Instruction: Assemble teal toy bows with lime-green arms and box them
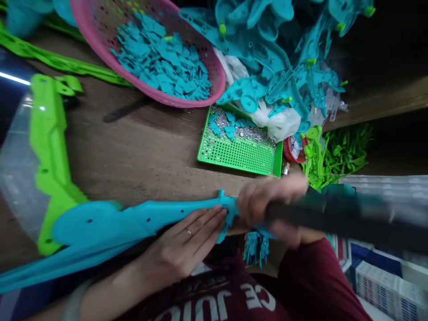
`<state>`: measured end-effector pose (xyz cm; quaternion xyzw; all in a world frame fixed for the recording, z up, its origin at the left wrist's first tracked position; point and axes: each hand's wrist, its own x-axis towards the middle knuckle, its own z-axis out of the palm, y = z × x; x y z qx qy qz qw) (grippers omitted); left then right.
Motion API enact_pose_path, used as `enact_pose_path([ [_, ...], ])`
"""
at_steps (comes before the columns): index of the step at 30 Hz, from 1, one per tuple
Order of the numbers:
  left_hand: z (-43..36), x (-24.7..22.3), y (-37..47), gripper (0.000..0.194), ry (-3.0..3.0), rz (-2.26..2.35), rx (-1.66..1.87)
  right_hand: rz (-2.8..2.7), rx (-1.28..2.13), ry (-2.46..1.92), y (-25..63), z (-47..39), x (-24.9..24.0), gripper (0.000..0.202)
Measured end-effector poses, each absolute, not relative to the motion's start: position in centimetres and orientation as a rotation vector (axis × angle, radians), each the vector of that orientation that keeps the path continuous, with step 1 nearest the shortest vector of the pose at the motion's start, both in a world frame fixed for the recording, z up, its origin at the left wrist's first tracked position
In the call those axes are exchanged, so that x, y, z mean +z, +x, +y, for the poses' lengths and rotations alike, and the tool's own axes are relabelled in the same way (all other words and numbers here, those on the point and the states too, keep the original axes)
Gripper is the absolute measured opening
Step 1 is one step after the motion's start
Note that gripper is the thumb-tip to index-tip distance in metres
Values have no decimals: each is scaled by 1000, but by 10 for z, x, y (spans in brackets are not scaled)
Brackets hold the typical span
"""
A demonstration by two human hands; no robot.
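A long blue plastic part (133, 218), with a rounded left end and small dark holes, lies along the table's near edge. My left hand (190, 243) holds it near its narrow right end, fingers stretched together over it and thumb hidden. Just right of there, my right hand (270, 200) is closed around a dark cylindrical tool (321, 214) that looks like an electric screwdriver. Motion smears this hand and tool, and the tool's tip is hidden. Beyond both hands stands a green perforated tray (240, 154) holding small metal screws and several blue pieces.
A pink basket (110, 58) of small blue pieces stands on the wooden table (133, 147). Blue plastic parts (267, 58) are heaped at the back right. Green parts (344, 154) and a red basket (294, 149) lie right. A green curved part (50, 133) sits left.
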<state>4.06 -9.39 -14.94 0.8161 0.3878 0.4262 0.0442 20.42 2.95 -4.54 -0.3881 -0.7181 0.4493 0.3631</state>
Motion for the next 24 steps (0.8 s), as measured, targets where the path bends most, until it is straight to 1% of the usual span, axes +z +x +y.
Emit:
enact_pose_path([
  [4,-92,-148,41,34,2561,1233,1297,-1831,1082,-963,180,88,-63,43],
  [8,-92,-147,41,33,2528,1212,1301,-1609,951,-786,152,135,-88,40],
  [12,-92,-144,39,33,2504,1205,1277,-1537,991,-658,145,144,-100,37],
  [16,-91,-138,41,32,2527,1241,1242,-1561,966,-785,146,142,-105,42],
  [18,-91,-135,42,31,2568,1292,1188,-1559,956,-830,144,143,-104,44],
  [20,-90,-133,44,32,2605,1340,1103,-1532,967,-787,144,141,-94,41],
  [24,-89,-133,45,34,2626,1336,1124,-1474,993,-665,166,106,-52,32],
])
